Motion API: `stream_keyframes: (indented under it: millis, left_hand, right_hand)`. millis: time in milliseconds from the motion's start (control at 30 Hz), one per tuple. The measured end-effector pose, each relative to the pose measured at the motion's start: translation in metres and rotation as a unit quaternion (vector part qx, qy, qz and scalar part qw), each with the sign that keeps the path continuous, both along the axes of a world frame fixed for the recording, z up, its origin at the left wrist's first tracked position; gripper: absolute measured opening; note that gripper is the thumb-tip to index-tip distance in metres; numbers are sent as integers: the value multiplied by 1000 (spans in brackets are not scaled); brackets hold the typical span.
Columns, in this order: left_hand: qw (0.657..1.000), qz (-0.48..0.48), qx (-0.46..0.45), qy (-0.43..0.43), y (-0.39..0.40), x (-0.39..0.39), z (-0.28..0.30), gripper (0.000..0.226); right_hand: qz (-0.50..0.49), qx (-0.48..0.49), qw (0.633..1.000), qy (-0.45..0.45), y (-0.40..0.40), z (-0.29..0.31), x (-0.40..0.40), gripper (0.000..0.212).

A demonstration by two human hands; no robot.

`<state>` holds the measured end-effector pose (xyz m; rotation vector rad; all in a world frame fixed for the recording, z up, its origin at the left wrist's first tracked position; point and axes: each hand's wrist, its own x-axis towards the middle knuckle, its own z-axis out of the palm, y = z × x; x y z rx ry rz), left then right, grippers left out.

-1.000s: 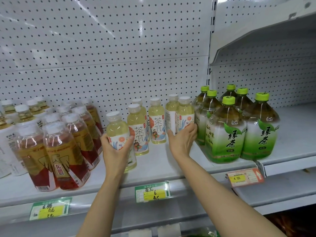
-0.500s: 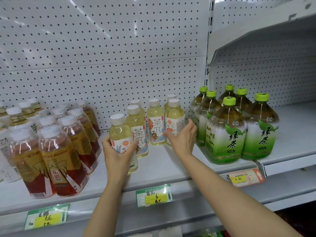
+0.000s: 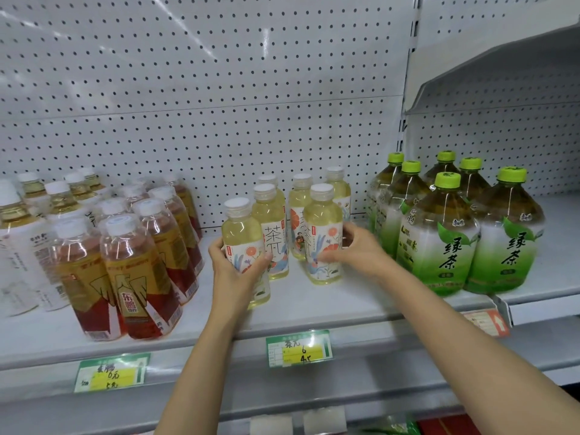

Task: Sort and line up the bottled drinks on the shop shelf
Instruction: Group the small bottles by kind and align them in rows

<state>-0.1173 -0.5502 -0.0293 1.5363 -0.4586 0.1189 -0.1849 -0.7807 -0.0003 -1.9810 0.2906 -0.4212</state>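
Several pale yellow tea bottles with white caps and flowered labels stand mid-shelf. My left hand (image 3: pixel 236 271) grips the front left bottle (image 3: pixel 241 229) around its label. My right hand (image 3: pixel 354 251) holds another yellow bottle (image 3: pixel 323 215) from its right side, thumb across the label; it stands forward of the back row. Between them stands a bottle (image 3: pixel 271 227) with large characters on its label. Two more yellow bottles (image 3: pixel 339 186) stand behind, near the pegboard.
Amber drinks with red-gold labels (image 3: pixel 135 265) crowd the left of the white shelf (image 3: pixel 314 306). Big green-capped tea bottles (image 3: pixel 439 240) stand at the right. White-labelled bottles (image 3: pixel 18 240) sit far left. Price tags (image 3: pixel 298 348) hang on the shelf's front rail.
My right hand has drawn a yellow bottle forward and leftward, away from the green bottles. My left hand keeps its hold on the front left bottle.
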Motion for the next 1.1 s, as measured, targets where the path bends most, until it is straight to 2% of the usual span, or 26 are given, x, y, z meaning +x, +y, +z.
stream_keyframes:
  millis: [100, 133, 200, 233, 300, 400, 467, 600, 633, 700, 800, 1000, 1100]
  left_hand:
    - [996, -55, 57, 31, 15, 9, -7, 82]
    - [994, -65, 77, 37, 20, 9, -8, 85]
    - [992, -73, 87, 52, 24, 7, -9, 85]
    - [993, -70, 81, 58, 25, 6, -8, 83]
    - [994, -54, 78, 62, 27, 2, -6, 78]
    - [991, -22, 115, 58, 31, -3, -4, 68]
    - [987, 11, 152, 54, 25, -5, -5, 65]
    - [947, 129, 295, 3, -7, -13, -5, 94]
    - [939, 139, 314, -2, -12, -13, -7, 99]
    - [946, 104, 306, 6, -13, -10, -11, 102]
    - [953, 60, 297, 16, -4, -2, -13, 94]
    - [921, 175, 347, -35, -22, -22, 1, 83]
    - [927, 172, 334, -12, -26, -24, -2, 88]
  right_hand:
    - [57, 24, 998, 13, 6, 2, -4, 78]
    - [45, 6, 999, 17, 12, 1, 0, 89]
    - [-45, -66, 997, 11, 24, -7, 15, 109]
    - [-96, -84, 992, -8, 28, -8, 19, 108]
    - [-136, -66, 987, -46, 30, -9, 21, 92]
    - [-69, 24, 996, -59, 18, -8, 15, 75]
    - [-19, 48, 997, -61, 9, -7, 11, 67]
    - [19, 63, 996, -54, 5, -5, 10, 54]
    - [21, 67, 996, -55, 5, -7, 10, 53]
    - [25, 77, 995, -55, 3, -8, 12, 55]
    - [33, 83, 995, -48, -1, -9, 13, 55]
    - [35, 67, 995, -59, 1, -9, 13, 54]
    - [27, 52, 996, -64, 3, -11, 14, 54]
